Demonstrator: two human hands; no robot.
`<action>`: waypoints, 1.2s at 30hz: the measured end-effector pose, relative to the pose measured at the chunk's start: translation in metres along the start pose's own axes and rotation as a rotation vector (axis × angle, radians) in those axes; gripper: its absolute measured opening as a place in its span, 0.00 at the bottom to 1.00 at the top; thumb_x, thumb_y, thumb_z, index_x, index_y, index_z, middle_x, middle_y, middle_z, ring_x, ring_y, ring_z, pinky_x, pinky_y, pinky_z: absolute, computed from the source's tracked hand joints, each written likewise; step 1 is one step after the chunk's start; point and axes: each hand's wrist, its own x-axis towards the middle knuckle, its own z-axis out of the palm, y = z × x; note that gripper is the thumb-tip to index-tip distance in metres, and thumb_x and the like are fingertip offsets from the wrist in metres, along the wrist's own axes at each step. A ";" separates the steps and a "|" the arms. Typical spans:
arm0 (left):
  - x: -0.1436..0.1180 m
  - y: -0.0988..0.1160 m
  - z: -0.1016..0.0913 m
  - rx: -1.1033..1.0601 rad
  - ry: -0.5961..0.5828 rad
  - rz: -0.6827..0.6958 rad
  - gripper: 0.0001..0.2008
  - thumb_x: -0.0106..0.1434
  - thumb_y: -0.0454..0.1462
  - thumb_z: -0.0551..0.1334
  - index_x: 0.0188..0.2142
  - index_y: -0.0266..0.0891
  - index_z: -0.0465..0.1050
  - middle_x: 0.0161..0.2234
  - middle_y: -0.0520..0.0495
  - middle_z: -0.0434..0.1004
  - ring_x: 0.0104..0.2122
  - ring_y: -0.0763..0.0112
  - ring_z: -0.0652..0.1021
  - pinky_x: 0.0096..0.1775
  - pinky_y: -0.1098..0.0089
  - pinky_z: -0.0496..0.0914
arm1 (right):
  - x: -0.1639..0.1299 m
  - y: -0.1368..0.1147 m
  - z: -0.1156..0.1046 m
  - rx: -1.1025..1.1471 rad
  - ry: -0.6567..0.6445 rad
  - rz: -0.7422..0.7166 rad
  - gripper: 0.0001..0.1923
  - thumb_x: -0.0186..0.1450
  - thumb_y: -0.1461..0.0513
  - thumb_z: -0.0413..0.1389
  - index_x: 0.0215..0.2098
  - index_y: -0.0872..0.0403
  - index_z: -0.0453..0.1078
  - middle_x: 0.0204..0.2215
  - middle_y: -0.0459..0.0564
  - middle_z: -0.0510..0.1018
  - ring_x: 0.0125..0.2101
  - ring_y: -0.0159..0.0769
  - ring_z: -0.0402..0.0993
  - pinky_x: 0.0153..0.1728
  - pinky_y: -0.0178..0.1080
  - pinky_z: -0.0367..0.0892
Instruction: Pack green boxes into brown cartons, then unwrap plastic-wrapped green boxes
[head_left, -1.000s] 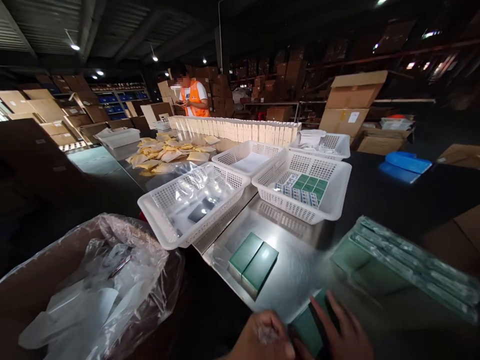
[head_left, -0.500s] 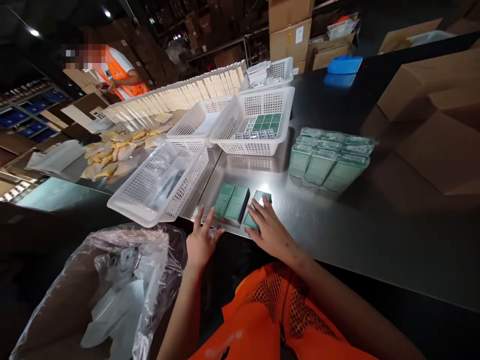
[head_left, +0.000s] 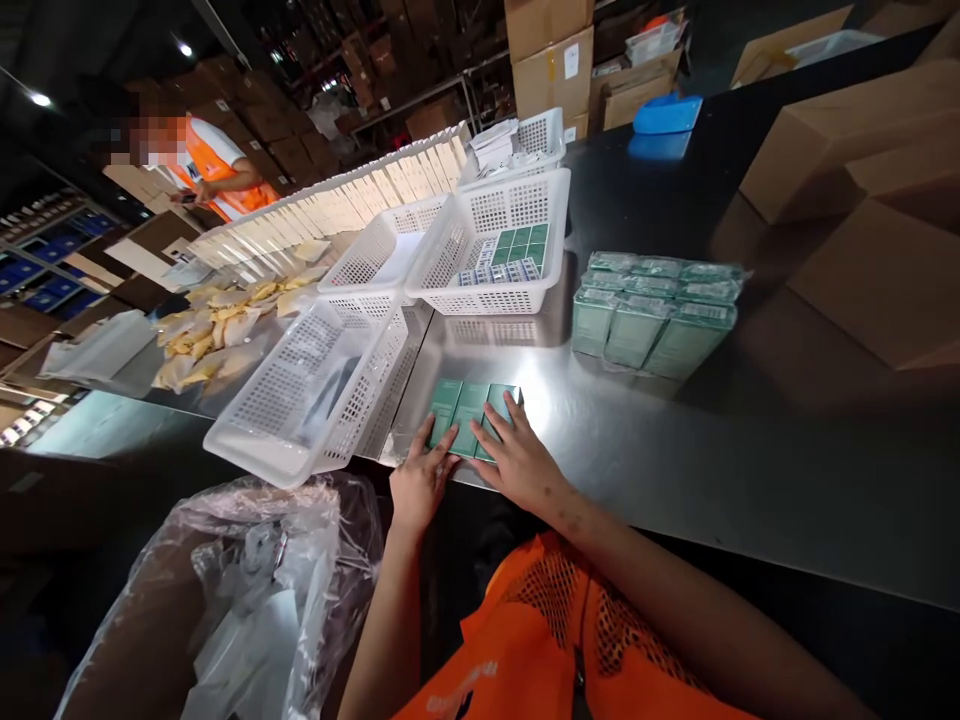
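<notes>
Three small green boxes (head_left: pixel 466 412) lie flat side by side on the steel table (head_left: pixel 600 440) near its front edge. My left hand (head_left: pixel 418 484) rests at their near left corner, fingertips touching the leftmost box. My right hand (head_left: pixel 516 462) lies flat on the rightmost box, fingers spread over its top. Neither hand grips anything. A shrink-wrapped pack of taller green boxes (head_left: pixel 651 312) stands further right on the table.
White mesh baskets stand behind: one with clear wrap (head_left: pixel 311 385), one with small green packs (head_left: pixel 495 255), two more beyond. A plastic-lined bin (head_left: pixel 225 600) is at my lower left. Cardboard boxes (head_left: pixel 870 190) sit to the right. A person in an orange vest (head_left: pixel 206 165) works far left.
My view tilted down from the room to the table. My right hand slid the third green box up against the other two, and my left hand came in to touch the row's left end.
</notes>
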 end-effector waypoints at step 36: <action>0.015 0.068 -0.014 -0.364 0.520 0.527 0.12 0.68 0.32 0.61 0.49 0.39 0.80 0.50 0.36 0.83 0.40 0.64 0.86 0.36 0.73 0.80 | 0.066 0.104 -0.119 -0.627 0.209 0.185 0.16 0.67 0.78 0.47 0.36 0.58 0.74 0.43 0.60 0.82 0.56 0.53 0.72 0.53 0.59 0.61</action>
